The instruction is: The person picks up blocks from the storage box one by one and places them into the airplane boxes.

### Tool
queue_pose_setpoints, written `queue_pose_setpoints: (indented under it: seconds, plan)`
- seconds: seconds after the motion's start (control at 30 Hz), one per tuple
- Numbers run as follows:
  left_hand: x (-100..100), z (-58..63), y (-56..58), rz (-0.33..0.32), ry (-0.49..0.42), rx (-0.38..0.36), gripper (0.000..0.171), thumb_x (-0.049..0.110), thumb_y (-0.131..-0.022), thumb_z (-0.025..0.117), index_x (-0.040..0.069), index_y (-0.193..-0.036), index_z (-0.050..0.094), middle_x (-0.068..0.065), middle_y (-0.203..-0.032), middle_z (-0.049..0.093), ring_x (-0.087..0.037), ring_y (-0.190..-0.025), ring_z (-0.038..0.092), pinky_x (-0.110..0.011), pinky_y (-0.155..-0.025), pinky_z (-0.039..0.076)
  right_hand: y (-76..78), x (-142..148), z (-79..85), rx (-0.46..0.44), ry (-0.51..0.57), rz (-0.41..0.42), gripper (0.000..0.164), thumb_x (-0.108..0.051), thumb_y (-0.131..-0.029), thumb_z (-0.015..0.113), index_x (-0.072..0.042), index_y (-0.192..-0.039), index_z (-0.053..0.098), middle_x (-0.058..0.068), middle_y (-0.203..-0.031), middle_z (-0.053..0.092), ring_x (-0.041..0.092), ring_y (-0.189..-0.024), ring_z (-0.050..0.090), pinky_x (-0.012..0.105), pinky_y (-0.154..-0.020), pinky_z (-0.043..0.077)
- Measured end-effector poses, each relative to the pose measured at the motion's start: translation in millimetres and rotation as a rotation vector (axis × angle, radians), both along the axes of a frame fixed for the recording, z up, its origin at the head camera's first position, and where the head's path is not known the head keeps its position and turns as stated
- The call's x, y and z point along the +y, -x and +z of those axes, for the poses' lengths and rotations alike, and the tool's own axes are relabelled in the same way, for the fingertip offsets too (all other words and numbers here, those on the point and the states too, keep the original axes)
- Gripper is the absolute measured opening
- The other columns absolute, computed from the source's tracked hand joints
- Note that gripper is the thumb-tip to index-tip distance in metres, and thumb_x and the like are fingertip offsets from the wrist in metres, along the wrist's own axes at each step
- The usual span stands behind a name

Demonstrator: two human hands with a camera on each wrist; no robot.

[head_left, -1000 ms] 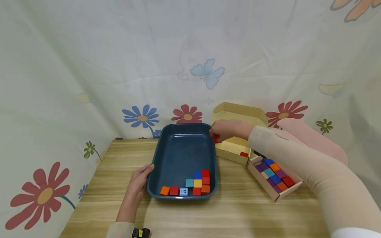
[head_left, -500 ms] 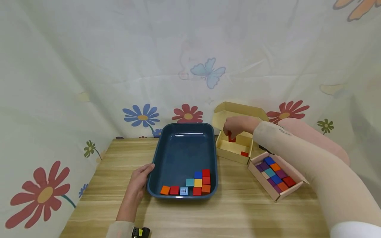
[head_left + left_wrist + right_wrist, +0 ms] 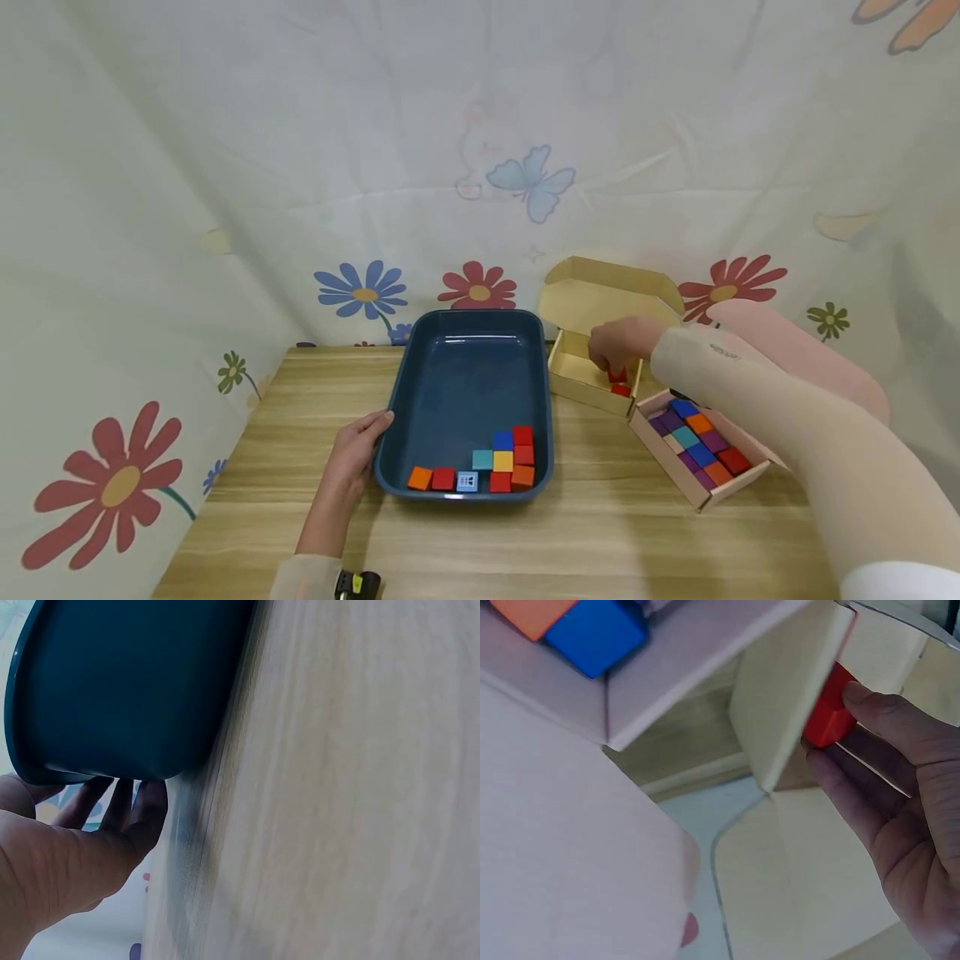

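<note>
My left hand (image 3: pixel 352 450) grips the left side of the dark blue tray (image 3: pixel 472 383), thumb at the rim; in the left wrist view its fingers (image 3: pixel 151 806) lie against the outer wall. Along the tray's near edge and near right corner sit several coloured cubes, among them a yellow cube (image 3: pixel 502 461) and a light blue patterned cube (image 3: pixel 467 482). Inside the open yellow cardboard box (image 3: pixel 588 394), my right hand (image 3: pixel 622 340) pinches a red cube (image 3: pixel 831 709) between thumb and fingers. Another red cube (image 3: pixel 620 390) lies in that box just in front.
A second open box (image 3: pixel 667 462), pinkish inside, stands at the right with several coloured cubes in rows; its pink lid (image 3: pixel 798 354) tilts back behind the right sleeve (image 3: pixel 750 400). The yellow box's raised lid (image 3: pixel 611 296) leans near the flowered curtain (image 3: pixel 375 167).
My right hand has carried the red cube rightward from the tray's far right edge and down into the yellow box. My left hand stays on the tray.
</note>
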State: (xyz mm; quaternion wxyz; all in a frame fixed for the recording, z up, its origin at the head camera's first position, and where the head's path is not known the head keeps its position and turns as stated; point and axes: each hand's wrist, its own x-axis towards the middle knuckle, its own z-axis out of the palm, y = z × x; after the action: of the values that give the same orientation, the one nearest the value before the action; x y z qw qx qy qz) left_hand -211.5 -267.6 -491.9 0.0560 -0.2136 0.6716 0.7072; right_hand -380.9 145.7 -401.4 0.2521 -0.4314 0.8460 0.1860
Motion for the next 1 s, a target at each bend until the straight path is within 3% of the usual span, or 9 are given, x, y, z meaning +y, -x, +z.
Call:
queue_pose_setpoints:
  seconds: [0.23,0.37,0.7,0.8,0.87,0.9,1.0]
  plan:
    - [-1.4,0.6,-0.5,-0.010,0.010,-0.017,0.049,0.030,-0.092,0.062,0.004,-0.132,0.053,-0.015,-0.131,0.053,-0.017,-0.100,0.060,-0.031,-0.083,0.053,-2.4,9.7,-13.0,-0.014,0.059,0.053,0.035,0.007,-0.069,0.064,-0.018,-0.054,0.044,-0.012,-0.051,0.029,0.007,-0.050,0.027,0.022,-0.045,0.020]
    - [-1.0,1.0,-0.6,-0.018,-0.005,-0.009,0.048,0.029,-0.092,0.062,0.004,-0.133,0.053,-0.015,-0.132,0.052,-0.016,-0.101,0.060,-0.030,-0.083,0.053,0.2,13.2,-17.1,-0.018,0.040,0.039,0.036,0.007,-0.067,0.060,-0.019,-0.051,0.042,-0.014,-0.046,0.027,0.006,-0.047,0.026,0.022,-0.043,0.019]
    - [-0.3,-1.1,0.2,-0.011,-0.035,0.019,0.049,0.028,-0.091,0.064,0.000,-0.131,0.054,-0.016,-0.125,0.057,-0.016,-0.094,0.063,-0.030,-0.080,0.054,-1.1,14.7,-12.4,-0.041,0.013,0.001,0.025,0.004,-0.072,0.060,-0.015,-0.059,0.052,-0.009,-0.055,0.035,0.008,-0.052,0.028,0.023,-0.047,0.022]
    - [-0.1,-1.7,-0.3,-0.008,-0.031,0.010,0.048,0.027,-0.091,0.063,0.001,-0.130,0.054,-0.017,-0.127,0.055,-0.016,-0.096,0.062,-0.030,-0.081,0.054,-3.8,13.0,-5.5,-0.023,0.030,0.001,0.012,-0.003,-0.082,0.061,-0.010,-0.073,0.066,-0.006,-0.065,0.053,0.009,-0.059,0.042,0.022,-0.051,0.037]
    - [0.2,-1.3,-0.5,-0.006,-0.030,0.005,0.047,0.026,-0.091,0.063,0.001,-0.131,0.054,-0.017,-0.129,0.054,-0.016,-0.098,0.061,-0.030,-0.082,0.054,-5.6,11.2,0.8,-0.004,0.056,-0.017,0.012,-0.011,-0.089,0.059,-0.006,-0.090,0.070,0.000,-0.082,0.065,0.014,-0.072,0.056,0.028,-0.064,0.049]
    - [0.4,-0.9,-0.7,-0.006,-0.029,0.004,0.047,0.026,-0.092,0.063,0.002,-0.131,0.053,-0.017,-0.129,0.054,-0.016,-0.099,0.061,-0.030,-0.083,0.053,-7.1,10.1,4.9,0.006,0.087,-0.033,0.019,-0.016,-0.092,0.059,-0.005,-0.104,0.070,0.006,-0.098,0.068,0.019,-0.087,0.061,0.033,-0.077,0.052]
    - [0.1,0.4,-1.4,-0.008,-0.027,0.003,0.048,0.026,-0.092,0.063,0.002,-0.131,0.053,-0.017,-0.130,0.053,-0.016,-0.099,0.062,-0.031,-0.083,0.053,-12.9,6.1,16.1,0.038,0.201,-0.081,0.043,-0.028,-0.096,0.055,-0.002,-0.131,0.055,0.018,-0.131,0.054,0.035,-0.121,0.050,0.048,-0.101,0.041]
